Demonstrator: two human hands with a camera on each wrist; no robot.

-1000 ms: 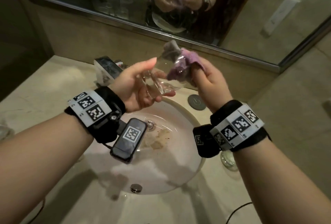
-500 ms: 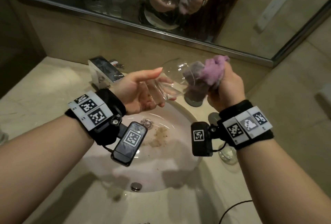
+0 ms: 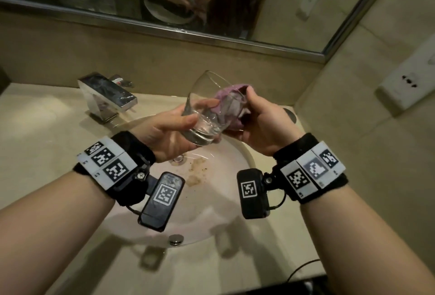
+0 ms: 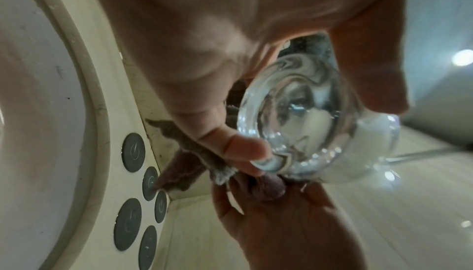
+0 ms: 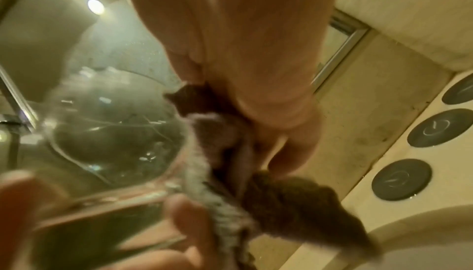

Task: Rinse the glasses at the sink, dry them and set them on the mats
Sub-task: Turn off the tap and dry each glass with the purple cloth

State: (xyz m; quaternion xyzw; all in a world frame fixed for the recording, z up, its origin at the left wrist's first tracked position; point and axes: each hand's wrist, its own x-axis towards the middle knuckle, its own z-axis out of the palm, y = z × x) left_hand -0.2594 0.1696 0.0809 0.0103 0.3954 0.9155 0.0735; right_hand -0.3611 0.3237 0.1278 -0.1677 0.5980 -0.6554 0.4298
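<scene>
Above the sink [image 3: 219,202], left to right: left hand [image 3: 162,134] curled round the base of a tilted glass [image 3: 207,111], mouth angled rightward for access; right hand [image 3: 261,127] clenched on a purple cloth [image 3: 229,98] pressed against the bowl, apparently drying. Inside the glass, nothing discernible; inside the basin, brownish residue near the drain.

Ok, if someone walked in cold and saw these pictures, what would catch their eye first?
First, the clear glass tilted over the white sink, held near its base by the left hand. Next, the purple cloth that the right hand presses against the glass's side. Behind them, a chrome faucet stands at the basin's far left, and round grey mats lie on the counter beside the sink.
</scene>
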